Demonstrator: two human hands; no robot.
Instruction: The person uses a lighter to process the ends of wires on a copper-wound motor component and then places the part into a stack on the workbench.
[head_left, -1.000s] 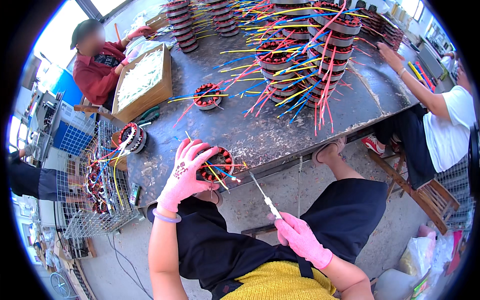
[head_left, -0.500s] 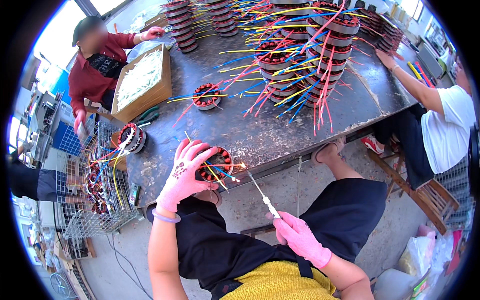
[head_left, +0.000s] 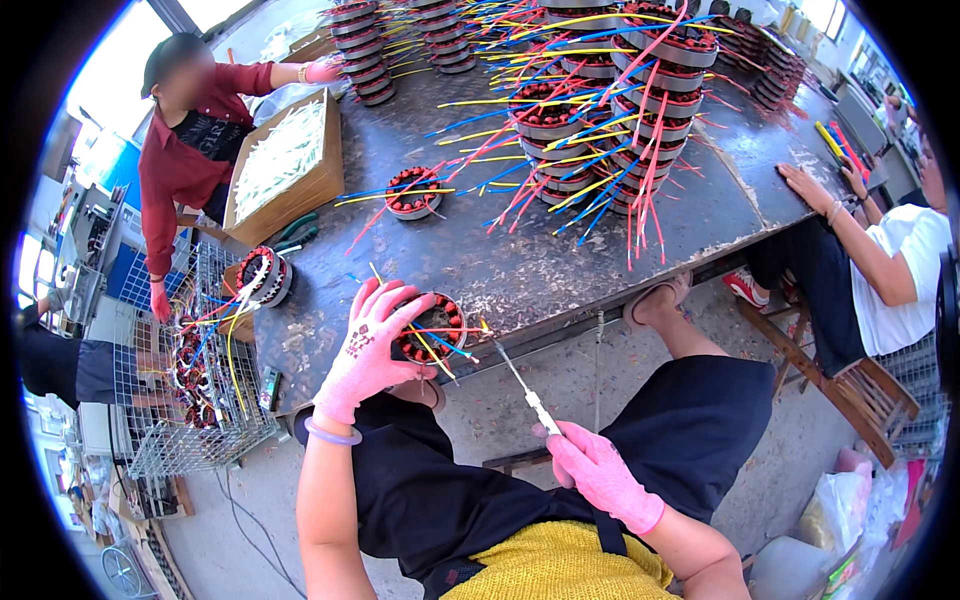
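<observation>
1. At the near edge of the worktop (head_left: 560, 260), your left hand (head_left: 372, 350), in a pink glove, lies spread over a motor stator (head_left: 432, 328), fingers draped across its left side and top.
2. That stator sits flat just inside the worktop's edge, its red windings showing, with yellow, red and blue lead wires (head_left: 445, 345) trailing out toward you.
3. Your right hand (head_left: 598, 472), also in a pink glove, is closed around the pale handle of a thin pointed tool (head_left: 520, 385).
4. Its metal tip slants up and left, ending beside the stator's right rim among the wires; whether it touches them cannot be told.
5. Farther back on the worktop, a single stator (head_left: 413, 192) lies alone, and tall stacks of stators (head_left: 610, 100) bristle with coloured leads.
6. To your left, a wire basket (head_left: 180, 370) holds more stators, and another stator (head_left: 265, 277) rests at the worktop's corner.
7. A cardboard box (head_left: 285, 165) of pale strips stands beside a person in a red top (head_left: 190, 150).
8. On your right, a seated person in white rests a hand (head_left: 805, 187) on the worktop.
</observation>
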